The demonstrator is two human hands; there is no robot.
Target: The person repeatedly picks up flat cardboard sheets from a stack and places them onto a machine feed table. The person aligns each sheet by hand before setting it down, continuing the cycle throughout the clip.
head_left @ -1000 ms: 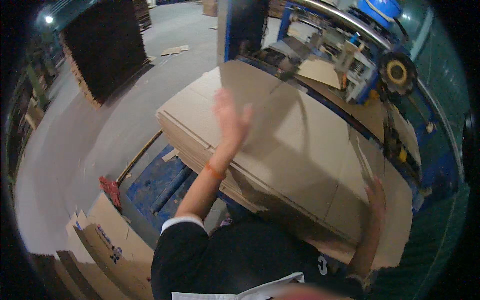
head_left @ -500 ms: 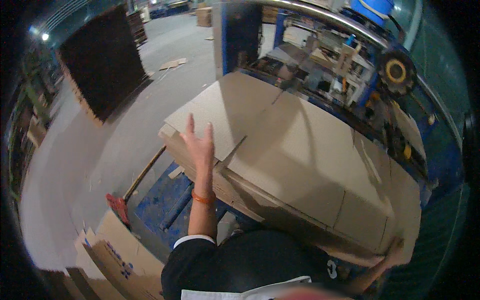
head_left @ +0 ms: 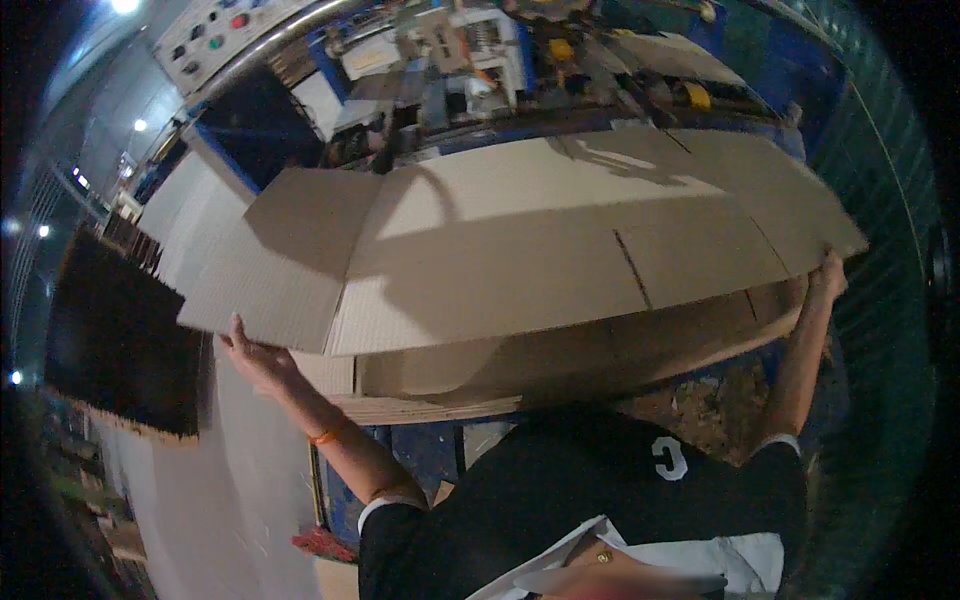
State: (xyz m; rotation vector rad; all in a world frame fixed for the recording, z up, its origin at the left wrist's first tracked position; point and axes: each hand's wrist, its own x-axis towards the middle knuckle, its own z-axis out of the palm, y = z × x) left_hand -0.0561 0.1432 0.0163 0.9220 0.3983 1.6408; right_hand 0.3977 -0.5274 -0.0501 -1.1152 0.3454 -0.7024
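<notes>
A wide brown cardboard sheet (head_left: 500, 250) with creases and short slots spans the space in front of me, its near edge raised above a stack of similar sheets (head_left: 430, 405). At its left near corner my left hand (head_left: 260, 362), with an orange band on the wrist, grips the edge, thumb up along the rim. My right hand (head_left: 828, 280) is closed on the right near corner. The fingers of both hands are partly hidden under the cardboard. Its far edge lies close against the machine.
Beyond the sheet stands a blue machine (head_left: 450, 110) with a metal bar and a button panel (head_left: 215, 45). A tall dark stack (head_left: 125, 335) rises from the floor at left. A red-headed broom (head_left: 325, 543) lies low at left. Green ribbed curtain or wall (head_left: 890, 350) on the right.
My left hand has gone from open above the cardboard to holding its left corner. The sheet's near edge has lifted off the stack. My view has turned rightward toward the machine.
</notes>
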